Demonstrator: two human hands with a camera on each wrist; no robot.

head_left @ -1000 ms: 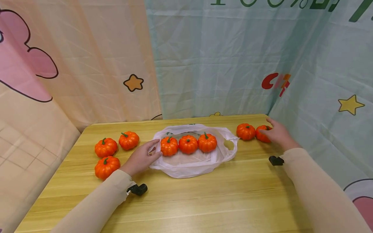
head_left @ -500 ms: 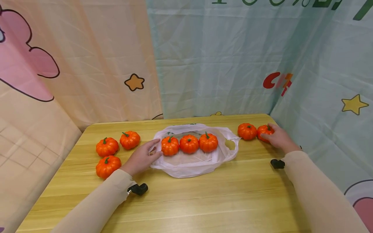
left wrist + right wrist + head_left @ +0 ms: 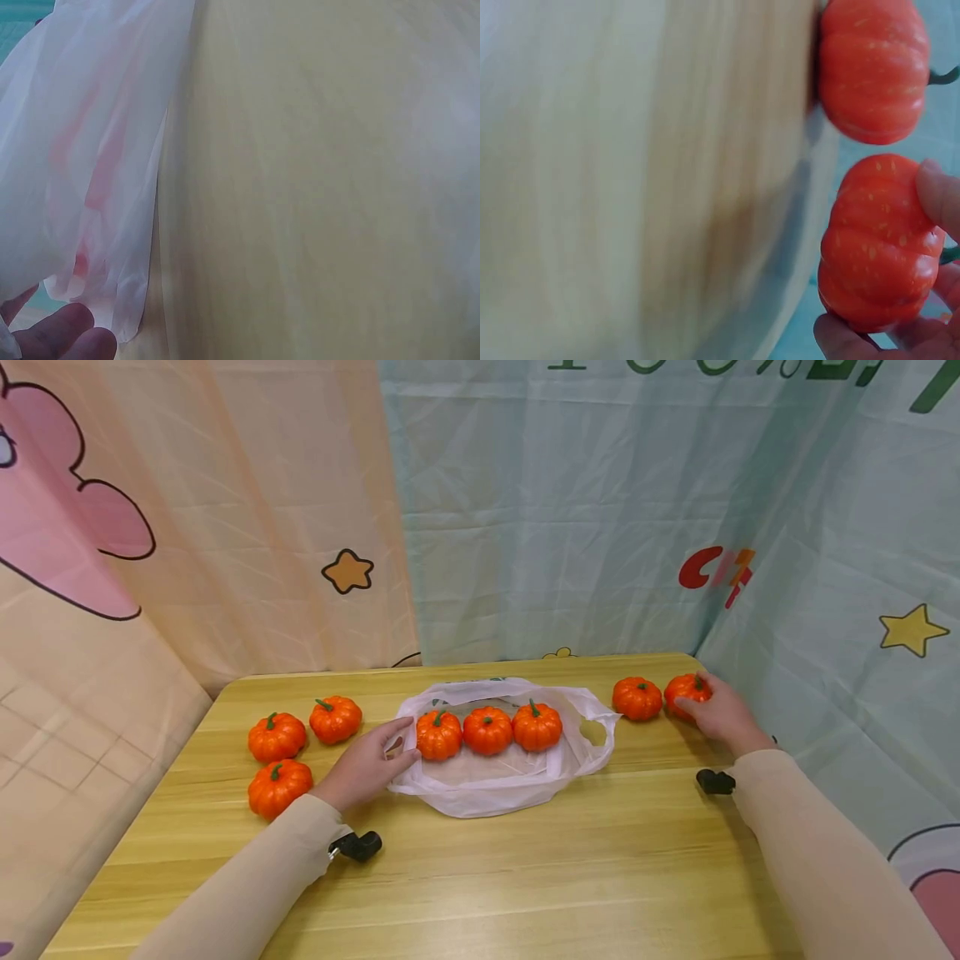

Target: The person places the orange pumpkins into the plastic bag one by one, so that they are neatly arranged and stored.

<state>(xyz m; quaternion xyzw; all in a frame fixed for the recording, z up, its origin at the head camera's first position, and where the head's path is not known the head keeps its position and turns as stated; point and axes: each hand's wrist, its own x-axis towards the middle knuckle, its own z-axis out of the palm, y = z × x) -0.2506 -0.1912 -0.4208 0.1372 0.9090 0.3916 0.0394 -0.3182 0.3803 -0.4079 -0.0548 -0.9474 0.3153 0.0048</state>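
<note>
the right hand [image 3: 723, 717] holds an orange pumpkin [image 3: 684, 691] at the far right of the desk [image 3: 525, 877], its thumb [image 3: 939, 193] on one side and its fingers [image 3: 838, 339] round the other, with the green stem [image 3: 950, 255] lying between them; in the right wrist view the pumpkin looks to be off the wood, though its underside is partly hidden; a neighbour pumpkin [image 3: 637, 700] sits just beside it, so a lift straight up before any sideways travel would seem the safer way, as a low swing might knock that one; the ribbed skin looks smooth and could slip, so an even squeeze across the fat of the body should serve better than a pull on the stem; the left hand [image 3: 365, 766] is at the left edge of the white bag [image 3: 483, 800], thumb and forefinger apart, and i cannot tell whether it pinches the film; a light, steady touch there would keep the mouth spread without dragging the row of three pumpkins [image 3: 488, 731] within it; three loose pumpkins [image 3: 277, 738] lie left of the bag, the nearest close to the left wrist, so that forearm is best kept quiet
</note>
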